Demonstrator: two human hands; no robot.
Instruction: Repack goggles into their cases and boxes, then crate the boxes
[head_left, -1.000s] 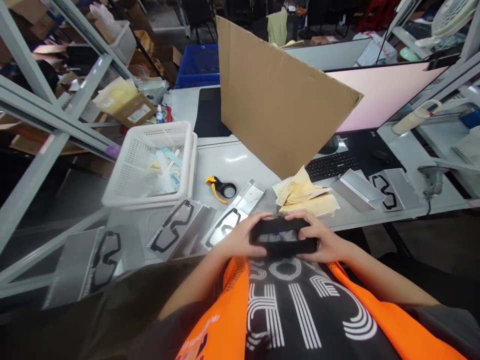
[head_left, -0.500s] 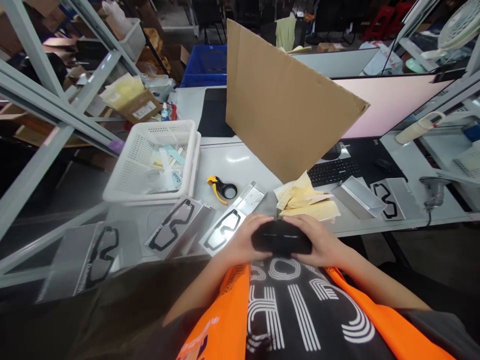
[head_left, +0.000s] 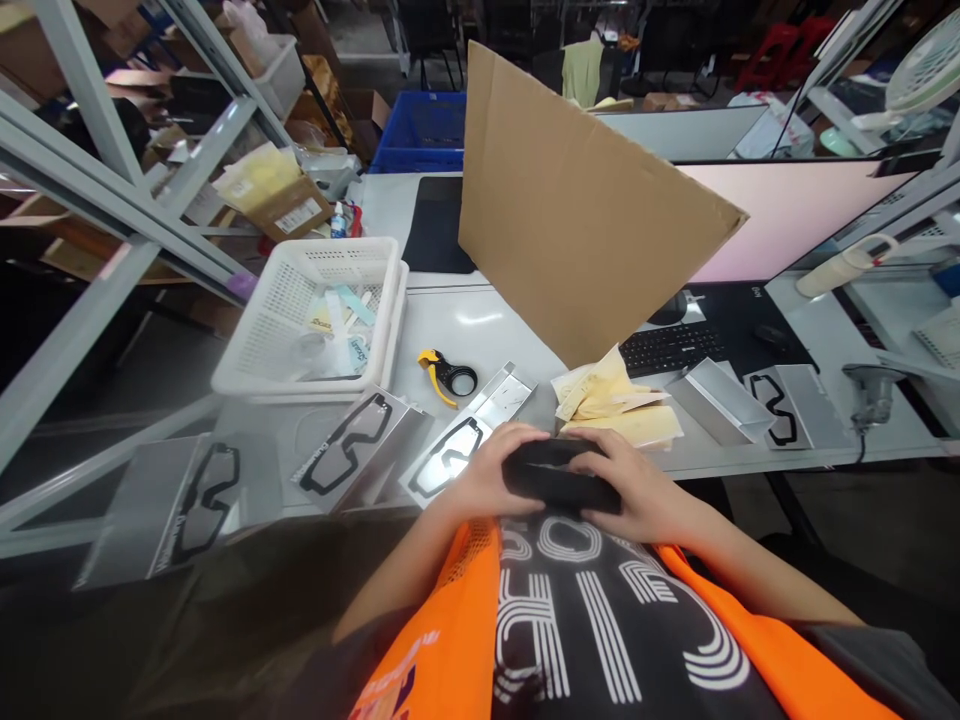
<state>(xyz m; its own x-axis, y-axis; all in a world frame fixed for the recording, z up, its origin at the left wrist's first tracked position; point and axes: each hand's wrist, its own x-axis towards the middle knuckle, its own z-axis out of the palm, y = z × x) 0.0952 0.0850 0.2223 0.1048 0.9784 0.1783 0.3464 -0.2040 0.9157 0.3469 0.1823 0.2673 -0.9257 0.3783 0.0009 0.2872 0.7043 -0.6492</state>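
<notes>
The person holds a black case (head_left: 559, 478) in both hands at the near edge of the table (head_left: 480, 325), just above the lap. The case lies lengthwise from 9 to 3 o'clock.

The left hand (head_left: 486, 478) is clamped on the case's 9 o'clock end. Its fingers (head_left: 525, 436) curl over the far edge at about 11 o'clock, and the palm covers that end. The right hand (head_left: 639, 492) grips the 3 o'clock end, with its fingers (head_left: 592, 442) bent over the top at about 1 o'clock. The case's middle shows between the two sets of fingers. Both hands are closed tight against it, and the underside and the thumbs cannot be seen.

A silver box printed with a goggle outline (head_left: 450, 452) lies at 10 o'clock from the case, just beside the left hand. A second such box (head_left: 346, 455) lies further out at 9 o'clock. Pale yellow pouches (head_left: 615, 405) are heaped at 1 o'clock, near the right-hand fingers. A yellow-handled cutter (head_left: 447, 373) sits at 11 o'clock, with a white basket (head_left: 247, 375) beyond it. A cardboard sheet (head_left: 577, 230) stands at 12 o'clock, and a keyboard (head_left: 670, 346) lies at 2 o'clock.
</notes>
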